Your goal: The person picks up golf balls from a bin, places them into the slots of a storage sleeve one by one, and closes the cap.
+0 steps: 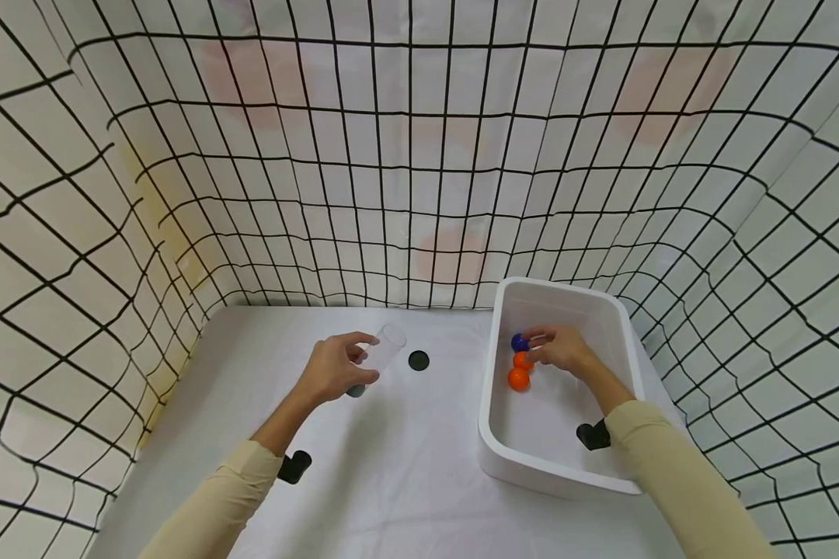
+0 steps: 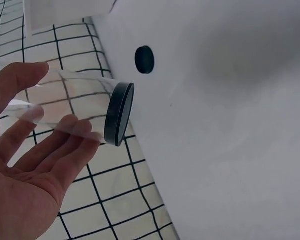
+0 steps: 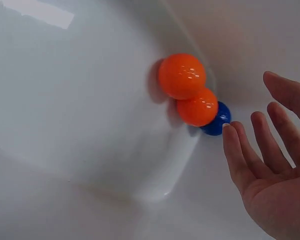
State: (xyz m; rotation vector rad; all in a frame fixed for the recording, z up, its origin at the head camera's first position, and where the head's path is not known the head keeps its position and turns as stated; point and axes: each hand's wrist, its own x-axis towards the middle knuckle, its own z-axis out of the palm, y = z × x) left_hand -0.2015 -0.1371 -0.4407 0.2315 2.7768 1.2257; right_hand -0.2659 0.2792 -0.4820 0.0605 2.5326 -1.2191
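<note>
Left hand (image 1: 335,366): tilted tube (image 2: 85,100) gripped, left of bin (image 1: 552,431).
Right hand (image 1: 561,348): held inside bin, fingers (image 3: 235,155) spread near blue ball (image 3: 219,120).

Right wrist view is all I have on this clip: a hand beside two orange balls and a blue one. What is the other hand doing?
Observer: The left hand holds a clear tube, tilted.
Operator: Is either end of it covered?
Observer: Yes, a black cap sits on its lower end.
Operator: Is anything lying between that hand and the tub?
Observer: A round black piece lies on the white table, between the tube and the white tub.
</note>
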